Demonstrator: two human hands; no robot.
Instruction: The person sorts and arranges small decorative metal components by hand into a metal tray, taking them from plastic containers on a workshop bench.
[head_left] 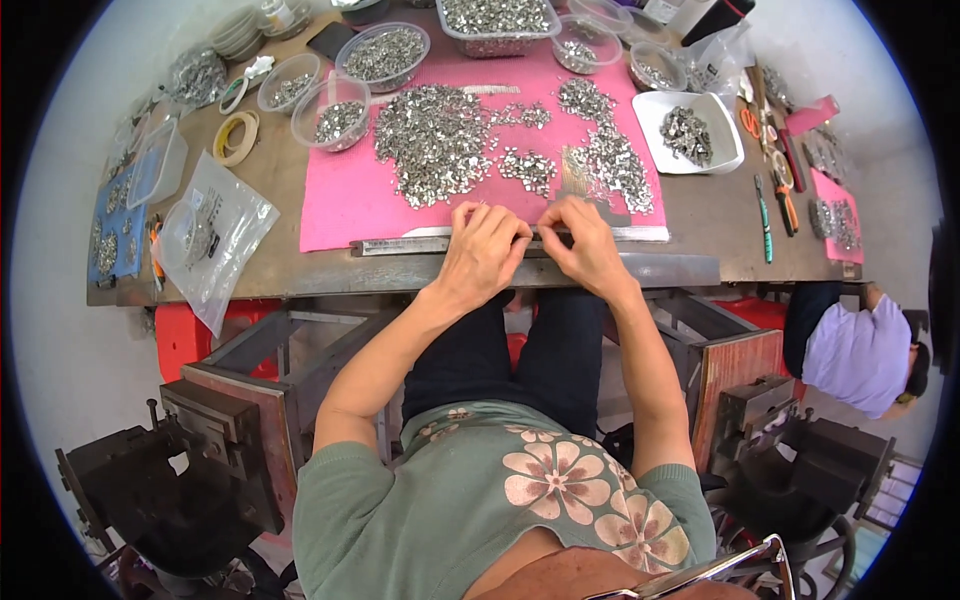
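Head view: metal strip [405,246] just beneath the fingers of left hand [483,245] and right hand [585,245].
Fingertips are pinched narrow; whether anything is gripped cannot be told. If the strip were knocked, loose metal pieces [432,145] beyond the fingers could be scattered.

Bright, fairly even light is reaching the surface [690,215], apparently from above. Metal bits [430,140] are glinting, packed too small to separate; clear plastic bag [240,215] is catching glare. Area under the surface is sitting darker. Fisheye is bending the wall [60,350], stretching glasses [735,562] low; black corners and bluish fringe are ringing everything.
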